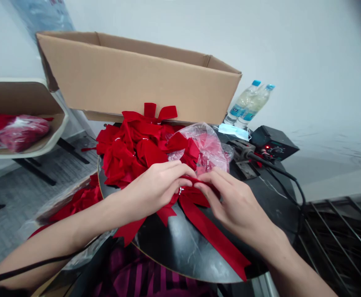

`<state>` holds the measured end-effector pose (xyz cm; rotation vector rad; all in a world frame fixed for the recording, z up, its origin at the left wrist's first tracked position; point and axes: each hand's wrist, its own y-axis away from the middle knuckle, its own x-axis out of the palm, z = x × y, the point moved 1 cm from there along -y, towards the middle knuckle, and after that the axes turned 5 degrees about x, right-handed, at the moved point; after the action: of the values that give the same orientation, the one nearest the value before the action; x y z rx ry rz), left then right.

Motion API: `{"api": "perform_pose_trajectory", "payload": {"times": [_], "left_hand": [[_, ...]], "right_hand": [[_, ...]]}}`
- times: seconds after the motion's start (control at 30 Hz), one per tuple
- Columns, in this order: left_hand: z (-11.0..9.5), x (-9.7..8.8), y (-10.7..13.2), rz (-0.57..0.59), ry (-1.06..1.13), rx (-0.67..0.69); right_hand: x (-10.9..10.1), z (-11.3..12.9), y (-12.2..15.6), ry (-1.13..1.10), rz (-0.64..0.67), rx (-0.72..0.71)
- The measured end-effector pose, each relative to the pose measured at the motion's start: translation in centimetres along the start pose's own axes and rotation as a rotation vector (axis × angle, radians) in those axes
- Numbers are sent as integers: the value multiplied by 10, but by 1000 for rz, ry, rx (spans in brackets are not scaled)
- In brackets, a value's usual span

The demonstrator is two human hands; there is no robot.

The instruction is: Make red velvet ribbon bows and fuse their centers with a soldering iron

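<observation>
A red ribbon bow (199,214) lies on the round black table (180,247), its long tails trailing toward me. My left hand (154,185) and my right hand (230,198) both pinch the bow at its knot, fingers curled together over it. Just behind them rises a heap of red bows (131,148), and a clear plastic bag (205,144) with more red bows in it lies to the heap's right.
A large open cardboard box (137,82) stands behind the heap. Two water bottles (248,103), a face mask (233,131) and a black soldering station (273,142) with its cable sit at right. A chair (22,123) at left holds bagged red bows.
</observation>
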<state>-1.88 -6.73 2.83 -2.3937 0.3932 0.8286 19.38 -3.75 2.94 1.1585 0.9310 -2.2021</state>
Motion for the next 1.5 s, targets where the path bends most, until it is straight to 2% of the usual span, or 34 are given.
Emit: {"api": "perform_pose_trajectory", "payload": {"times": [0.1,0.13,0.2,0.3,0.43,0.53,0.63,0.7,0.77,0.9,0.97,1.1,1.2,1.3,1.4,1.5], "left_hand": [[-2,-2,6,224,106,-152],[-2,0,8,294,47,-198],[1,6,10,374,-222,-249],[5,22,9,410,-544,-250],[2,39,6,432,-601,-226],[-7,36,6,440,-614,-206],[-16,25,11,353,-506,-181],[-22,14,14,258,-339,-174],[-28,4,15,200,-130,-196],[-35,-13,10,113,445,-254],[-35,-16,6,147,686,-257],[-29,-14,-1,326,1017,-243],[-25,-11,-6,276,1059,-255],[-20,-13,-11,243,937,-321],[-13,-15,-15,283,774,-358],[-3,-13,-19,246,652,-486]], "right_hand": [[-7,-4,20,15,-29,41],[-10,-8,27,28,-62,69],[-15,-17,42,52,-138,133],[-17,-26,62,48,-200,205],[-14,-29,80,-10,-247,272],[-14,-32,89,-62,-302,331],[-18,-37,96,-176,-344,397],[-19,-39,98,-299,-335,420],[-18,-37,99,-432,-296,417],[-13,-24,89,-596,-183,396],[-12,-15,79,-625,-147,363],[-11,-4,58,-665,-119,320],[-8,-3,47,-775,-58,322],[-8,-5,43,-834,-6,328],[-14,-7,42,-741,-26,327],[-26,-13,38,-546,-18,316]]}}
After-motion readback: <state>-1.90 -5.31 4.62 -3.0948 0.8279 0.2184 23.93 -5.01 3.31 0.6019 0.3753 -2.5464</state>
